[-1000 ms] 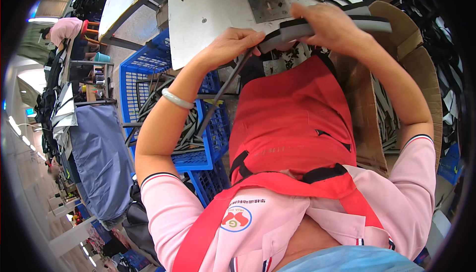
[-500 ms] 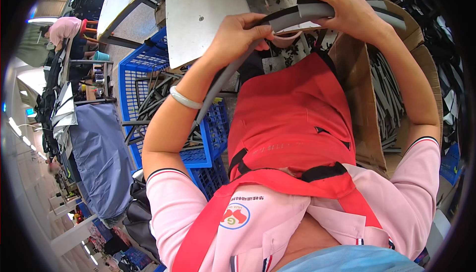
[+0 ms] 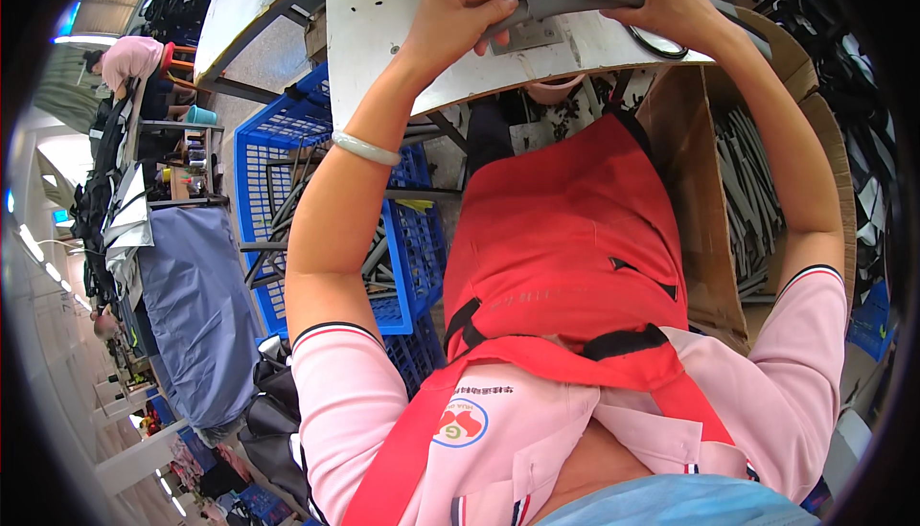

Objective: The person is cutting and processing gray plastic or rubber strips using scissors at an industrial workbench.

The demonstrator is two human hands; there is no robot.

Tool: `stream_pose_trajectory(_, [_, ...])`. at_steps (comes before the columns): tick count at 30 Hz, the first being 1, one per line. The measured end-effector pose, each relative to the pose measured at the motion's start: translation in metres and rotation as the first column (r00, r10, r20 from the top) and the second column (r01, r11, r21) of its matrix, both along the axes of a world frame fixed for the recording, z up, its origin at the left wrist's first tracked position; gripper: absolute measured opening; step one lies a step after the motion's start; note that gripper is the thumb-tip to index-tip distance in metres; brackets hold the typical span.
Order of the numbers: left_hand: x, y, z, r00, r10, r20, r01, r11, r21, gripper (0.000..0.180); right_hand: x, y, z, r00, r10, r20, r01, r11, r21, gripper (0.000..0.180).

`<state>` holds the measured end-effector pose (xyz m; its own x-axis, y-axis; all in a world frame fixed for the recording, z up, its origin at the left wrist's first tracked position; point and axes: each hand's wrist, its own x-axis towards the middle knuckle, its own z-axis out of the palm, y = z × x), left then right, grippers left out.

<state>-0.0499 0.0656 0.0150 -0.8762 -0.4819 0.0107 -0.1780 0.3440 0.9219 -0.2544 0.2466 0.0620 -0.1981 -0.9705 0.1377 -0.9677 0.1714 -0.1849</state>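
The white counter (image 3: 383, 61) lies ahead of you. Beside its right near corner stands an open cardboard box (image 3: 678, 124) of grey lengths (image 3: 743, 195); beside its left, a blue crate (image 3: 251, 157). Over the counter, you hold a grey-and-black strip (image 3: 554, 3): your left hand (image 3: 452, 28) pinches one end between its fingers, your right hand (image 3: 666, 4) clamps its fingers farther right.

The left grip (image 3: 454, 26) and right grip (image 3: 668, 1) hold grey-and-black strips (image 3: 559, 3) over a white worktable (image 3: 379, 61)

Head-worn fisheye (left one) looks down.
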Motion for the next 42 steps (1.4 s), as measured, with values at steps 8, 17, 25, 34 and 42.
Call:
stream_pose_trajectory(8, [-0.005, -0.005, 0.004, 1.000, 0.030, 0.003, -0.030, 1.000, 0.009, 0.031, -0.004, -0.006, 0.001, 1.000, 0.030, -0.006, -0.031, 0.997, -0.072, 0.045])
stream_pose_trajectory(17, [-0.027, -0.035, -0.009, 0.999, 0.039, -0.031, -0.036, 0.996, 0.079, 0.025, -0.020, -0.032, -0.003, 0.998, -0.014, -0.055, 0.012, 0.999, -0.035, 0.055])
stream_pose_trajectory(25, [-0.013, -0.024, -0.007, 0.994, 0.068, -0.085, -0.051, 0.980, 0.190, 0.021, -0.004, -0.008, -0.019, 0.989, -0.041, 0.144, 0.056, 0.994, -0.098, 0.050])
stream_pose_trajectory(34, [-0.016, -0.022, -0.009, 0.989, 0.110, -0.102, -0.091, 0.980, 0.176, 0.022, -0.019, -0.015, -0.020, 0.996, 0.042, 0.082, -0.032, 0.992, -0.118, 0.045])
stream_pose_trajectory(42, [-0.001, -0.014, 0.005, 0.973, 0.222, -0.061, -0.222, 0.975, 0.002, 0.022, -0.031, 0.011, -0.066, 0.994, -0.005, 0.108, 0.045, 0.926, -0.376, 0.049])
